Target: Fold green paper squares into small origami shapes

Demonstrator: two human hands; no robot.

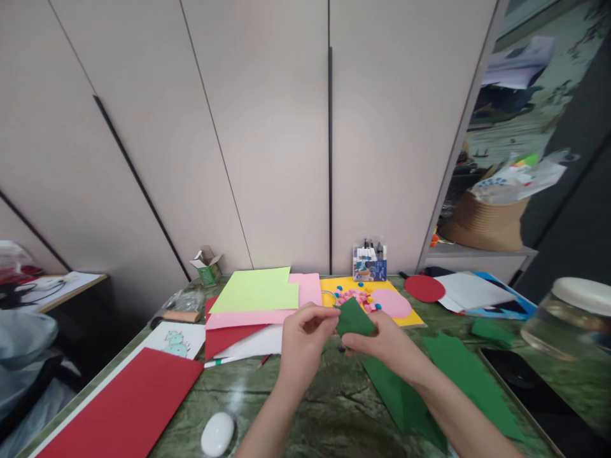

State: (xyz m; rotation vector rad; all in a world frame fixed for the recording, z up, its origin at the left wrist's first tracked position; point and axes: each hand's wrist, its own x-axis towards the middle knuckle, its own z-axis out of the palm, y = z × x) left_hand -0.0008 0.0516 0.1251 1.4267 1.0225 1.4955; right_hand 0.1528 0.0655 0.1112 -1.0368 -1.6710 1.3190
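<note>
Above the middle of the table, a small piece of dark green paper (354, 318) is held up between my two hands. My right hand (377, 337) grips it from the right, thumb in front and fingers behind. With thumb and index finger, my left hand (312, 327) pinches its left corner. Larger green sheets (465, 375) lie under and beside my right forearm. Just behind the held piece, pink, blue and yellow pompoms (353, 298) are spread on a yellow sheet (408, 313) along with a pink paper oval (390, 303).
At left lie a red sheet (124, 407), a drawing (174, 340) and a white mouse (217, 434). Lime paper (258, 289) tops a stack. A marker box (370, 264) stands by the cabinet. On the right are a phone (539, 394), a lidded jar (566, 318) and a red disc (424, 288).
</note>
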